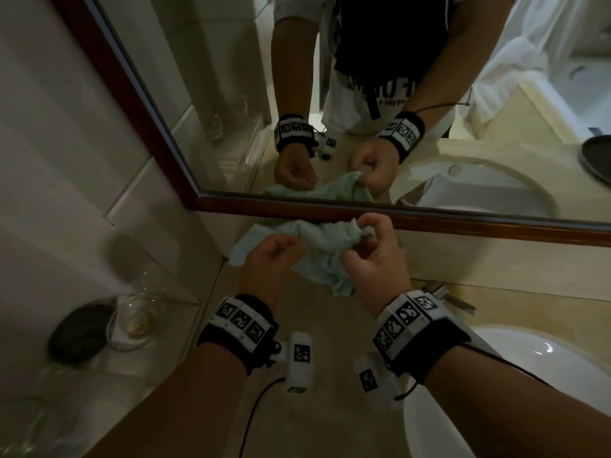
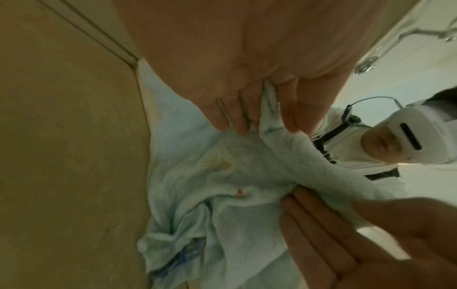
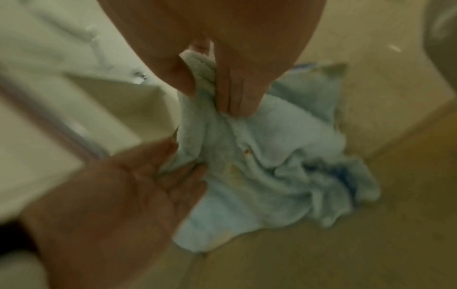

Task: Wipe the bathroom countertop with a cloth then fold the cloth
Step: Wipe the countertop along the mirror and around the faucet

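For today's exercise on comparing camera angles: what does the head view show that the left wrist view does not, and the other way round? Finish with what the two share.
Only the head view shows the mirror with its reflection of both hands, the white sink, a glass dish on the ledge at the left, and both wristbands.

Only the left wrist view shows a yellowish stain and a small red mark on the cloth, plus the person's headset.

Both show the pale blue cloth, crumpled, the left hand, the right hand and the beige countertop.
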Action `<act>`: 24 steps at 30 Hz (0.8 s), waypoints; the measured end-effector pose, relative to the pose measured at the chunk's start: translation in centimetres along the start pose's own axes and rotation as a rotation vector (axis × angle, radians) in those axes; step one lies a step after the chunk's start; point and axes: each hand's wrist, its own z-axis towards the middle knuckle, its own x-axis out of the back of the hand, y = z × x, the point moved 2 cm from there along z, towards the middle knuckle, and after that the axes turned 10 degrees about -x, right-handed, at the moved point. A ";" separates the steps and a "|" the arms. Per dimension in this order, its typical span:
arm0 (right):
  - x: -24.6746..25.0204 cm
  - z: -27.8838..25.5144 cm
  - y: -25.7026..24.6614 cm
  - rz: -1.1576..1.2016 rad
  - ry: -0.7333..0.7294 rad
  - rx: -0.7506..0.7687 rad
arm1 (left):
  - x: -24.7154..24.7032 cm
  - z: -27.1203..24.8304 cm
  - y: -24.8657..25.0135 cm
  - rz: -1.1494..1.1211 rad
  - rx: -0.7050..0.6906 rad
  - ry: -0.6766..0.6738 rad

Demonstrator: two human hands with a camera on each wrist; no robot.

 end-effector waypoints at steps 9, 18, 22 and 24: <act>-0.3 1.7 0.9 -0.308 -0.105 0.081 | -1.3 3.2 -0.6 0.114 -0.059 -0.148; -1.9 3.4 4.3 -0.252 0.028 0.019 | -1.4 4.0 -3.8 0.176 0.006 -0.095; -2.5 4.0 6.1 -0.283 0.013 -0.084 | -1.2 4.1 -5.8 0.152 0.108 -0.125; -3.3 4.3 7.4 -0.299 0.003 -0.119 | -1.3 4.2 -6.7 0.158 0.139 -0.141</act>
